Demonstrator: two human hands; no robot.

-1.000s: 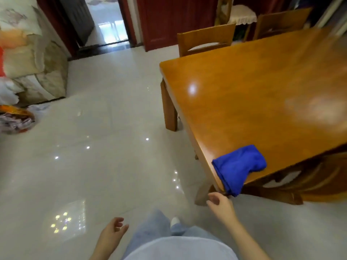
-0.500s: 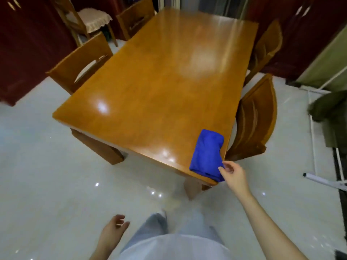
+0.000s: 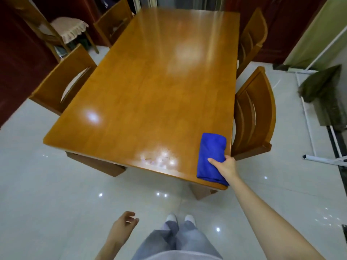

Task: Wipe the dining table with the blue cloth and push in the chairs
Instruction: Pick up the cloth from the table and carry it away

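1. Nearest: person's legs in grey-blue trousers (image 3: 180, 239), white toes on glossy pale tile floor (image 3: 56, 194) w/ small light reflections.
2. Left hand (image 3: 122, 228) low by the hip, over the floor, fingers loosely curled & part-open, nothing in it.
3. Right hand (image 3: 226, 167) reached fwd to the near right corner of the dining table (image 3: 150, 94). Thumb lay on top of the blue cloth (image 3: 212, 158); other fingers wrapped the cloth's right edge, mostly hidden. Hand closed on cloth; how tight, couldn't tell.
4. Blue cloth folded into a long pad, flat on the tabletop at that corner, long side running along the table's right edge, near end just at the front edge.
5. Tabletop: orange-brown wood, shiny; faint specks/smears in the glare patch near the front edge, left of the cloth.
6. Near right chair (image 3: 253, 117) just beside the cloth corner, back close to the table edge, angled a bit.
7. Near left chair (image 3: 63, 85) tucked against the left edge, back touching or nearly so — couldn't tell.
8. Far right chair (image 3: 251, 38) close to the right edge; far left chair (image 3: 112, 23) at the far left corner.
9. Farthest: spare chair w/ lace-trimmed cushion (image 3: 69, 27) apart from the table, against dark red wall.
10. Right side of room: dark greenish fabric (image 3: 321, 83) draped over a white-tube rack.
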